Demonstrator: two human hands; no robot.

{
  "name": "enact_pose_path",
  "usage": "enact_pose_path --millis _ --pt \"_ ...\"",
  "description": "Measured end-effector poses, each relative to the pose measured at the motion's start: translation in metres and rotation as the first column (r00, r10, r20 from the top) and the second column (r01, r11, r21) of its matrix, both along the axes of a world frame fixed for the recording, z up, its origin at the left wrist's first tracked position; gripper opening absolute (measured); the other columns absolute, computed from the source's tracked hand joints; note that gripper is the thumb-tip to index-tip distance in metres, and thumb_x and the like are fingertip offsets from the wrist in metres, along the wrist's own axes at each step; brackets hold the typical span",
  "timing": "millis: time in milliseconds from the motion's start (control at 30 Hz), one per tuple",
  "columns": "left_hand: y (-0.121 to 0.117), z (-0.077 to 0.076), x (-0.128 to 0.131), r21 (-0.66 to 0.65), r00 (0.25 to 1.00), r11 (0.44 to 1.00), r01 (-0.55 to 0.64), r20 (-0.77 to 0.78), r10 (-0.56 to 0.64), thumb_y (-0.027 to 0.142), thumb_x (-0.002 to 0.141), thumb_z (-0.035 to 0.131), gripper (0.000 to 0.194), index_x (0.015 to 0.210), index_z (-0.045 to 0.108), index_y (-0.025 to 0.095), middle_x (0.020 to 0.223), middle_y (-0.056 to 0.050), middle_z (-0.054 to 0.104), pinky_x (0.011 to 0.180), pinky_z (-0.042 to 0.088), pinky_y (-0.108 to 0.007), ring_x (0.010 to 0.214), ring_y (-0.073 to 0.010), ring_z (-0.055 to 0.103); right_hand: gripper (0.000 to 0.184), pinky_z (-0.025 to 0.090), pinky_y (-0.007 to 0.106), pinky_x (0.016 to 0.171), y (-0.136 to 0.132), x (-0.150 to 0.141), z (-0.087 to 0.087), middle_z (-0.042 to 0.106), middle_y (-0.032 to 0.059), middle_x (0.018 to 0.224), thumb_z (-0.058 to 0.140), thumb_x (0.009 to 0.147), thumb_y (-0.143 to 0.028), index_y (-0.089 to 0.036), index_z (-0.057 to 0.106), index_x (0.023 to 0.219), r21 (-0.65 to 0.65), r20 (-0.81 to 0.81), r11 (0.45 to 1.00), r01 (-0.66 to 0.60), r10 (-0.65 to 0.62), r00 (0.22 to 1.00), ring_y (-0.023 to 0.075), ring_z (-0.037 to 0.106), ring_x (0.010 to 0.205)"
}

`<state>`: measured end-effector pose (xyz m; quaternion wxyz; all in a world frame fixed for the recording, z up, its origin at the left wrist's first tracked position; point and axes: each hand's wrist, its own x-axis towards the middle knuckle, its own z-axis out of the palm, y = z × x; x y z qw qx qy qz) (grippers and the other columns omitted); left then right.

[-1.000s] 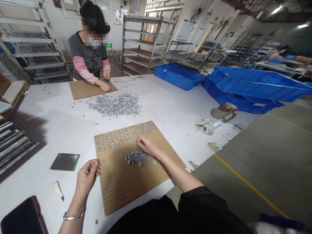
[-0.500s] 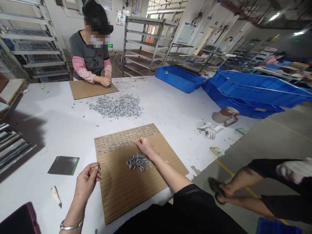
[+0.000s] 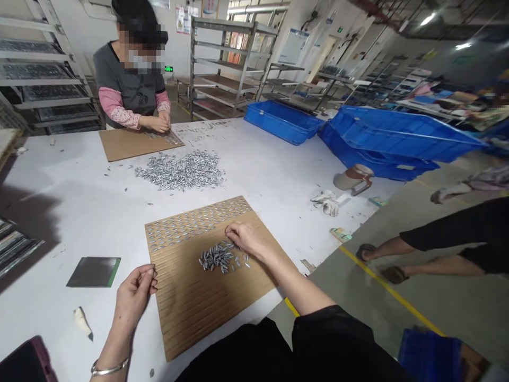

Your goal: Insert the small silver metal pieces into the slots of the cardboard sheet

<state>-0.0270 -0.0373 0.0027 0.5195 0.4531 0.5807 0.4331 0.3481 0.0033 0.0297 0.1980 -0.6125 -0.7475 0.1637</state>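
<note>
A brown corrugated cardboard sheet (image 3: 191,313) lies on the white table, with rows of small silver leaf-shaped metal pieces (image 3: 194,220) along its far side. On its middle sits a dark heap of similar pieces (image 3: 217,258), a few of them loose at its right. My right hand (image 3: 246,239) is over the sheet just behind the heap, thumb and forefinger pinched; whatever is between the fingertips is hidden. My left hand (image 3: 135,292) is closed beside the sheet's left edge, its fingertips at that edge. I cannot make out anything in it.
A larger pile of silver pieces (image 3: 183,170) lies beyond, near a co-worker (image 3: 133,79) bent over another cardboard sheet (image 3: 123,146). Blue bins (image 3: 282,124), a mug (image 3: 353,178) and gloves (image 3: 326,202) are at the right. A dark flat plate (image 3: 93,272) lies left.
My right hand has left the rows of pieces and come back towards the heap. My left hand stays at the sheet's edge. The view has shifted slightly; a person at the right has moved.
</note>
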Motion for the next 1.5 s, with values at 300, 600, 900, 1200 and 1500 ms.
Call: enact_pose_path --millis 300,600,900,1200,1500 --pt "0.001 0.004 0.002 -0.010 1.000 1.000 -0.007 -0.003 0.007 0.063 0.067 0.078 0.059 0.099 0.071 0.013 0.079 -0.005 0.070 0.056 0.057 -0.028 0.066 -0.0165 0.063 0.015 0.044 0.026 0.079 0.006 -0.002 -0.014 0.064 0.0065 0.089 0.049 0.098 -0.018 -0.018 0.062 0.091 0.019 0.086 0.999 -0.029 0.027 0.996 0.0168 0.060 0.083" --pt "0.000 0.000 0.000 -0.026 1.000 1.000 -0.012 0.026 0.013 0.062 0.066 0.079 0.059 0.098 0.071 0.013 0.079 -0.005 0.070 0.055 0.057 -0.028 0.065 -0.0166 0.064 0.018 0.043 0.025 0.076 0.038 -0.011 -0.028 0.071 0.0029 0.082 0.052 0.092 -0.020 -0.020 0.067 0.082 -0.028 -0.142 0.994 0.108 -0.111 0.984 0.0166 0.062 0.078" --pt "0.001 -0.006 -0.003 -0.013 0.999 1.000 -0.011 0.040 0.012 0.062 0.067 0.080 0.059 0.098 0.071 0.013 0.077 -0.005 0.069 0.055 0.056 -0.028 0.065 -0.0161 0.062 0.011 0.039 0.022 0.068 0.045 -0.016 -0.017 0.068 0.0004 0.075 0.056 0.088 -0.019 -0.018 0.065 0.081 -0.106 -0.109 0.985 0.135 -0.146 0.983 0.0144 0.059 0.070" --pt "0.000 0.003 0.000 0.045 1.000 0.999 -0.015 -0.006 0.015 0.057 0.071 0.078 0.052 0.100 0.070 0.014 0.081 -0.004 0.070 0.057 0.055 -0.025 0.065 -0.0141 0.062 0.014 0.039 0.023 0.070 0.024 0.013 -0.001 0.070 0.0025 0.078 0.054 0.093 -0.021 -0.019 0.067 0.090 0.005 -0.064 0.979 0.202 -0.202 0.977 0.0157 0.061 0.073" --pt "-0.001 0.010 0.006 0.094 0.994 0.995 -0.044 -0.093 0.053 0.057 0.071 0.077 0.052 0.097 0.069 0.013 0.078 -0.003 0.068 0.052 0.052 -0.024 0.060 -0.0132 0.060 0.011 0.041 0.024 0.075 0.001 0.010 -0.002 0.072 0.0103 0.089 0.057 0.089 -0.016 -0.016 0.067 0.087 -0.080 0.118 0.994 0.077 -0.068 0.991 0.0183 0.064 0.082"
